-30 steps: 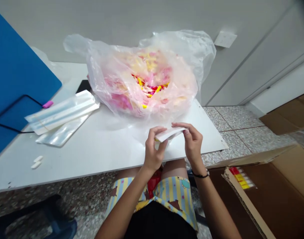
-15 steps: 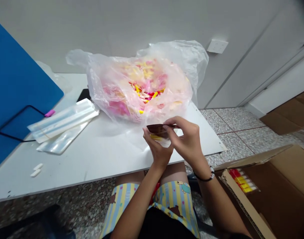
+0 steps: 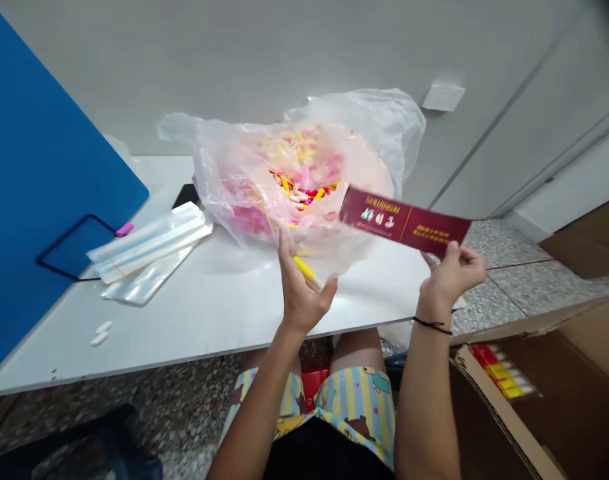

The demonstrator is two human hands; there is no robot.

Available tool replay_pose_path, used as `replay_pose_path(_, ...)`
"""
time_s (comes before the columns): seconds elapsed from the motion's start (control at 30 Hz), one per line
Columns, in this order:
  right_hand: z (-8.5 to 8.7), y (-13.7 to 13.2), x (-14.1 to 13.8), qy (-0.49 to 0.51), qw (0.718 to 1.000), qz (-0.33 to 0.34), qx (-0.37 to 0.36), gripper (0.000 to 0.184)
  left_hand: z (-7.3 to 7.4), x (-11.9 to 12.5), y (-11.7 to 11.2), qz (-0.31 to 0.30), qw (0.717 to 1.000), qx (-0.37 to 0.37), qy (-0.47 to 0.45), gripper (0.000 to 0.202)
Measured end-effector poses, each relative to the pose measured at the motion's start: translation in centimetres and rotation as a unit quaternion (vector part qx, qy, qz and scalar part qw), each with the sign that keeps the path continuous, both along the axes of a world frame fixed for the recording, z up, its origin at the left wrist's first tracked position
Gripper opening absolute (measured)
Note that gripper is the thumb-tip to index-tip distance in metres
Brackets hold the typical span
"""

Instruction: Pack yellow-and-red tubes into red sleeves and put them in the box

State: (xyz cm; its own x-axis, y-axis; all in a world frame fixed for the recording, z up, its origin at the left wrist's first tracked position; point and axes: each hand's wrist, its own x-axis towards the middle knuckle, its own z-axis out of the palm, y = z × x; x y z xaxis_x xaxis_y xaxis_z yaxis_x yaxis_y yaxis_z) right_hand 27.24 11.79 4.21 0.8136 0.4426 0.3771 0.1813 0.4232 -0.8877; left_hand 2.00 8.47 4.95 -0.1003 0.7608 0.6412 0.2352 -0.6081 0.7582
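One white table (image 3: 234,320) as landmark. Beyond the table's left edge, a large blue board (image 3: 49,147) with a black wire loop (image 3: 74,247) lying against it. Below the table's right end, on the floor, an open cardboard box (image 3: 549,393) containing a row of red and yellow packs (image 3: 504,381), exact contents too small to tell. On the table, toward the back, one clear plastic bag (image 3: 244,180) heaped with pink, yellow and red sticks (image 3: 302,190). Left of the bag on the table, flat clear-wrapped packets (image 3: 149,253) and a small pink piece (image 3: 124,229). Near the table's front left edge, two small white pieces (image 3: 100,333), side by side.

Above the table's front edge, right hand (image 3: 452,280) closed on the lower edge of a dark red printed carton sleeve (image 3: 404,222), held up at a slight tilt, gold lettering unreadable. Beside the bag's front, left hand (image 3: 302,287) curled, fingers up, with a yellow stick (image 3: 304,272) against the palm side; firmness of grip not clear. On the right wrist, a black cord band (image 3: 432,325).
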Motion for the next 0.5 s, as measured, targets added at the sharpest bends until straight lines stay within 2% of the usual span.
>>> replay_pose_path(0.03,-1.9,-0.1,-0.4,0.066,0.996,-0.024,-0.052,0.027,-0.2,-0.3,0.3,-0.025,0.999,-0.011,-0.021,0.093)
replay_pose_path(0.07,-3.4,-0.5,-0.9,0.089,0.99,-0.044,-0.105,0.03,-0.4,-0.6,0.6,-0.047,0.997,-0.027,-0.053,0.089)
replay_pose_path(0.1,-4.4,-1.0,-1.5,0.071,0.983,-0.071,-0.155,0.034,-0.8,-0.9,0.9,-0.066,0.992,-0.049,-0.094,0.083)
replay_pose_path(0.13,-5.1,-1.7,-2.2,0.024,0.975,-0.106,-0.194,0.04,-1.1,-1.2,1.2,-0.083,0.983,-0.079,-0.144,0.076)
replay_pose_path(0.2,-5.3,-3.3,-3.8,-0.115,0.957,-0.145,-0.223,0.049,-1.5,-1.7,1.6,-0.134,0.946,-0.155,-0.25,0.063)
replay_pose_path(0.23,-5.2,-4.1,-4.8,-0.173,0.951,-0.123,-0.223,0.048,-1.6,-1.9,1.7,-0.168,0.921,-0.191,-0.294,0.058)
replay_pose_path(0.33,-5.1,-5.4,-7.8,-0.288,0.929,0.083,-0.217,0.036,-1.5,-1.8,2.1,-0.27,0.857,-0.264,-0.35,0.058)
replay_pose_path(0.4,-5.8,-5.5,-9.4,-0.341,0.904,0.135,-0.22,0.036,-1.8,-1.3,2.4,-0.31,0.837,-0.293,-0.342,0.063)
replay_pose_path(0.5,-7.7,-4.9,-10.3,-0.38,0.85,0.155,-0.33,0.033,-2.7,-0.2,2.9,-0.327,0.815,-0.341,-0.335,0.067)
